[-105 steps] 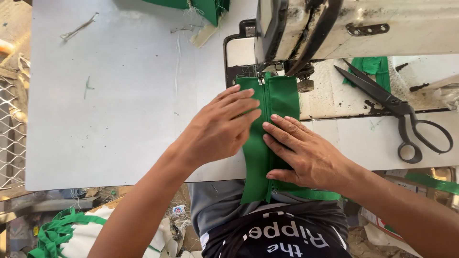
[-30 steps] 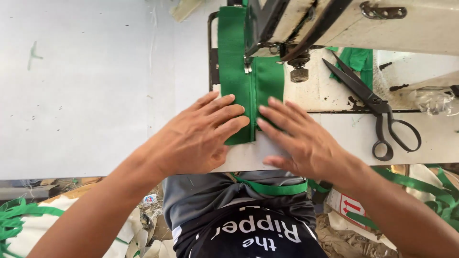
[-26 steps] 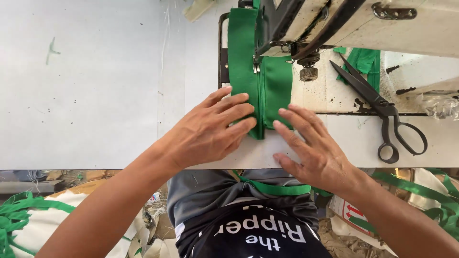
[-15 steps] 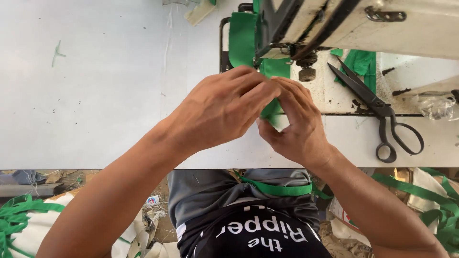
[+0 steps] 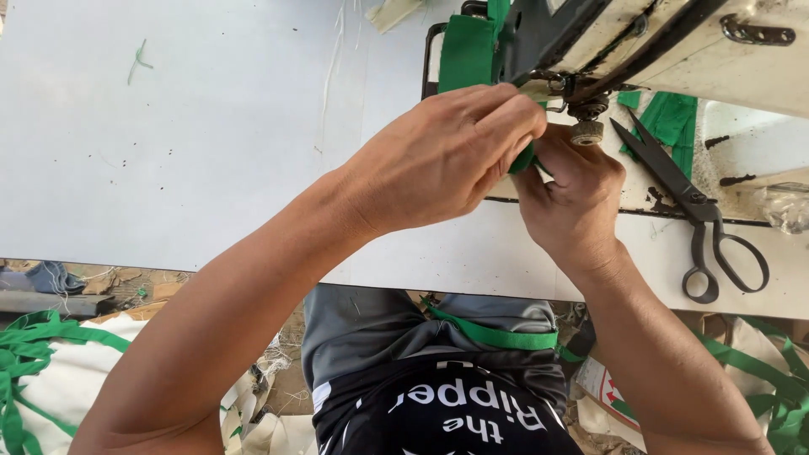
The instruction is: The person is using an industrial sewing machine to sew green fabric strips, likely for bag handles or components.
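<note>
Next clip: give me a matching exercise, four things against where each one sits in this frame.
Things:
1. scissors
2. green fabric strip
3. left hand
4. green straps

Places:
A. heaped below the table's edge, far left
B. running out behind the sewing machine
C. lying on the table, right of both hands
D. cupped over the fabric, against the right hand

Pairs: 1-C, 2-B, 3-D, 4-A

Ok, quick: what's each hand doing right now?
Left hand: fingers closed, pinching the green fabric by the sewing machine.
Right hand: closed on the same fabric.
</note>
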